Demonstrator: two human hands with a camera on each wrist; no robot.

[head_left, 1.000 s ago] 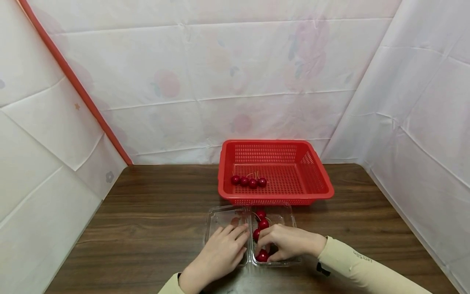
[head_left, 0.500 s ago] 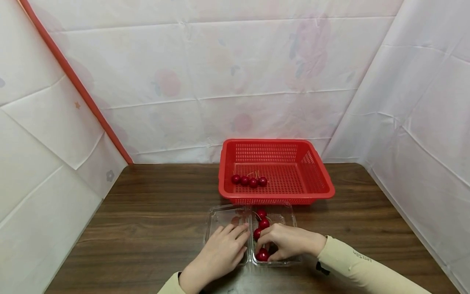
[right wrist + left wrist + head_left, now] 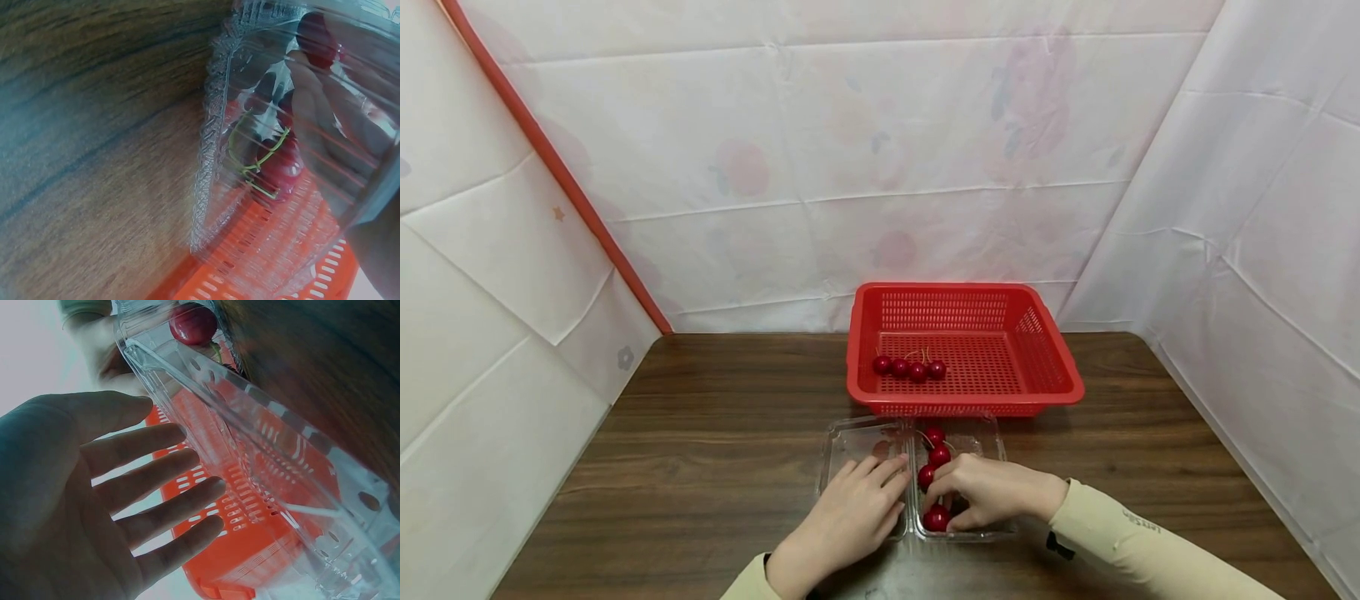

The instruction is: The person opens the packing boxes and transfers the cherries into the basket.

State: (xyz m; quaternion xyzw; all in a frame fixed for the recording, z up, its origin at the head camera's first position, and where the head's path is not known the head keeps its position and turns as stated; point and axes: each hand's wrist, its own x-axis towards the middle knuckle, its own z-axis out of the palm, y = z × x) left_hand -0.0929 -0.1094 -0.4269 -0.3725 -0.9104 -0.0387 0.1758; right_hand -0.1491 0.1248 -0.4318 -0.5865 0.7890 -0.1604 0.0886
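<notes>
The right hand [image 3: 985,490] pinches a round, glossy red cherry [image 3: 936,518] at five o'clock in the open, clear plastic clamshell box [image 3: 976,435]; the left hand [image 3: 856,508], fingers extended, lies over its nine-o'clock half.

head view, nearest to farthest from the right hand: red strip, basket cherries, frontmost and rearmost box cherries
1. Frontmost box cherry: gripped by the right hand
2. Rearmost box cherry: box's far end
3. Basket cherries: beyond, front left inside
4. Red strip: far left

The head camera is looking down from the near side; both wrist cameras, close in, are facing the red rectangular plastic basket [image 3: 962,400] through the clear plastic clamshell [image 3: 853,440].
</notes>
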